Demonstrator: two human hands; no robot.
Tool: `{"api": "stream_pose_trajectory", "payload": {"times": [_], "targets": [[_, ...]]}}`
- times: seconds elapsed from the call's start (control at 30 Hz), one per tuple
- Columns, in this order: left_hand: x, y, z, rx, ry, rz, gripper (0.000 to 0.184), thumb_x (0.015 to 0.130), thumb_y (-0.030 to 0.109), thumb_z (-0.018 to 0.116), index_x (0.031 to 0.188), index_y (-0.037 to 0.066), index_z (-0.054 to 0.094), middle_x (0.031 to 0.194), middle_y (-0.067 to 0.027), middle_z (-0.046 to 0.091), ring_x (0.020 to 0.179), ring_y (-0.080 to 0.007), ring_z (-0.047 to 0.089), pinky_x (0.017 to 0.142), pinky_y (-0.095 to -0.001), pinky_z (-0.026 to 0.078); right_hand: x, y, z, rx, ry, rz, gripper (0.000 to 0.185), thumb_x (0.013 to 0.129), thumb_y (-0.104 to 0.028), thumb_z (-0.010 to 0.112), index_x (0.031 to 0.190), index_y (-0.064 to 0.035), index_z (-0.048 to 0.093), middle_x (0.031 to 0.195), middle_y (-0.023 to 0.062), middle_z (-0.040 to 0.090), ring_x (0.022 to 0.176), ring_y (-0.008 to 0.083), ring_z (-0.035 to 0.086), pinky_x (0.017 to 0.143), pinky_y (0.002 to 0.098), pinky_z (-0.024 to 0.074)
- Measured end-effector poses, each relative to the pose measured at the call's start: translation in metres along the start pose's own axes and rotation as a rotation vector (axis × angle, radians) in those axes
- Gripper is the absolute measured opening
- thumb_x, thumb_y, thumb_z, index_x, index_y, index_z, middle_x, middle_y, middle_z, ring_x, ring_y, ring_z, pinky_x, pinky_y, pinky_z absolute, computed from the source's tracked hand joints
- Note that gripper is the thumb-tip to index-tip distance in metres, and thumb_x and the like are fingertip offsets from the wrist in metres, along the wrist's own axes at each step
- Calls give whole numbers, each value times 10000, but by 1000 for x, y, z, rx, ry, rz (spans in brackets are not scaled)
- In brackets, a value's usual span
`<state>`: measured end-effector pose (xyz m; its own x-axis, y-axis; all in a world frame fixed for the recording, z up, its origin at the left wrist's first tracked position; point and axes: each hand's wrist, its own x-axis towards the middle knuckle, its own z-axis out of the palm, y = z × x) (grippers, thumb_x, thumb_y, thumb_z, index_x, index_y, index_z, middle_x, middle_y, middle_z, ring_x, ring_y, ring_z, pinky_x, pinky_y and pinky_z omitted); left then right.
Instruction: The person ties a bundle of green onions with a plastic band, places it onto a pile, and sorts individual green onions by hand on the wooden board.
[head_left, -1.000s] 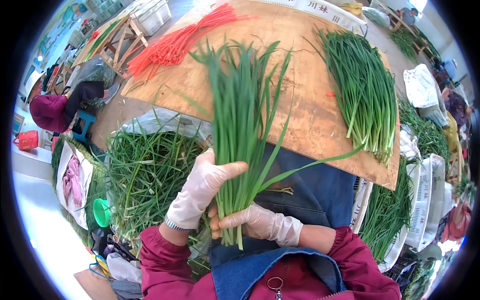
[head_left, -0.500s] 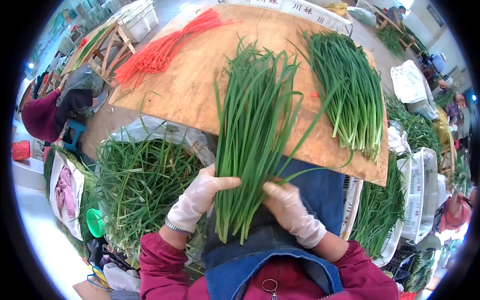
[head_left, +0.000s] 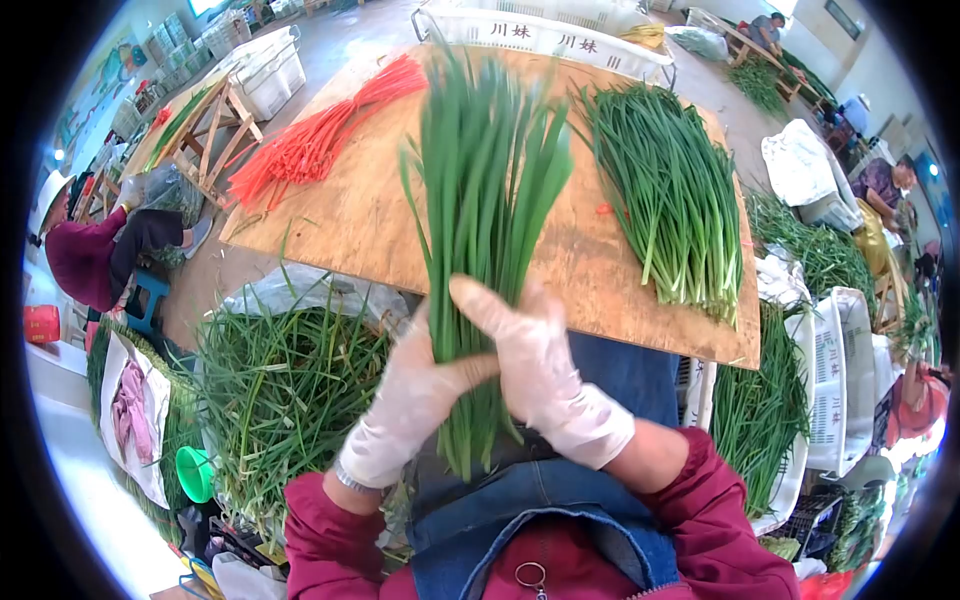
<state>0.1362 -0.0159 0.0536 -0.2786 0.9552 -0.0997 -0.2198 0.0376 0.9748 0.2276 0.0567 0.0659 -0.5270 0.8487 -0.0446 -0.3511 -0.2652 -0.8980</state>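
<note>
Both my gloved hands are closed round a bunch of long green Chinese chives [head_left: 485,190], held over the near edge of the wooden table. My left hand [head_left: 415,395] wraps the lower stalks, its thumb across the front. Just above and to the right, my right hand [head_left: 535,360] grips the same bunch. The leaf tips point away from me and are blurred; the pale stalk ends hang toward my apron. On the table's right side lies a larger pile of chives [head_left: 670,190], stalk ends toward me.
Red ties [head_left: 320,135] lie at the left of the wooden table [head_left: 350,220]. Loose greens [head_left: 290,370] fill a plastic-lined container at my left. More greens [head_left: 760,410] and white crates [head_left: 835,380] stand at my right. Other people sit at both sides.
My right hand has moved left and up, from the bunch's right edge to closing round it beside my left hand. The spread leaves are gathered tighter and more upright.
</note>
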Motion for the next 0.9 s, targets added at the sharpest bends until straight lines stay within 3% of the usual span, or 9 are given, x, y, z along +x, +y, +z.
{"api": "stream_pose_trajectory", "payload": {"times": [0.03, 0.1, 0.2, 0.3, 0.43, 0.57, 0.7, 0.77, 0.9], "targets": [[4, 19, 3, 181, 44, 112, 589, 727, 56, 719, 1242, 23, 436, 1124, -85, 574, 1027, -171, 539, 875, -306, 449, 6, -16, 6, -62, -63, -108, 358, 818, -152, 626, 1092, 51, 514, 947, 121, 613, 841, 191, 588, 749, 291, 467], [18, 47, 8, 194, 51, 261, 576, 713, 69, 731, 1215, 10, 456, 1068, -95, 600, 984, -181, 564, 846, -306, 464, 21, -47, 15, -50, -177, -285, 346, 819, -141, 611, 1078, 60, 500, 935, 136, 617, 829, 203, 591, 742, 296, 470], [52, 71, 13, 253, 54, 525, 614, 680, 116, 770, 1194, -1, 456, 978, -99, 631, 900, -187, 599, 791, -304, 489, 40, -83, 19, -124, -234, -507, 331, 844, -185, 639, 1094, 18, 566, 986, 78, 630, 843, 131, 589, 751, 246, 477], [75, 84, 25, 88, -27, 554, 621, 668, 72, 785, 1193, 10, 459, 980, -63, 632, 903, -154, 589, 795, -286, 484, 53, -104, 15, -176, -259, -553, 325, 840, -99, 598, 1095, 60, 475, 953, 109, 621, 836, 154, 584, 744, 276, 473], [110, 57, 24, 137, -53, 576, 648, 669, 59, 784, 1220, 30, 445, 1014, -43, 610, 936, -140, 564, 808, -281, 479, 71, -89, -9, -274, -203, -598, 358, 838, -86, 589, 1135, 55, 447, 1006, 105, 601, 870, 150, 576, 767, 275, 473], [123, 15, 16, 324, -1, 361, 703, 654, 81, 800, 1247, 45, 424, 1039, -46, 591, 955, -136, 545, 816, -285, 472, 85, -54, -40, -269, -182, -442, 393, 842, -80, 596, 1181, 31, 433, 1047, 99, 582, 950, 147, 548, 832, 288, 452], [125, 9, 24, 112, -41, 296, 614, 707, 52, 750, 1234, 38, 435, 1037, -58, 583, 959, -141, 539, 815, -283, 466, 87, -49, -42, -248, -148, -490, 403, 861, -76, 572, 1222, 10, 416, 1089, 84, 558, 978, 138, 524, 854, 274, 431], [131, 17, 33, 130, -90, 397, 572, 747, 71, 715, 1238, 22, 426, 1050, -72, 579, 957, -146, 541, 816, -285, 463, 92, -57, -46, -295, -138, -533, 407, 860, -86, 569, 1225, 12, 417, 1097, 106, 558, 978, 148, 529, 862, 266, 421], [142, 55, 70, 199, -202, 477, 479, 816, 184, 633, 1206, -23, 449, 1020, -96, 590, 930, -160, 556, 808, -278, 457, 104, -113, -65, -1187, 66, -962, 260, 826, -97, 554, 1073, -17, 575, 888, 176, 583, 806, 259, 591, 709, 317, 489]]}}
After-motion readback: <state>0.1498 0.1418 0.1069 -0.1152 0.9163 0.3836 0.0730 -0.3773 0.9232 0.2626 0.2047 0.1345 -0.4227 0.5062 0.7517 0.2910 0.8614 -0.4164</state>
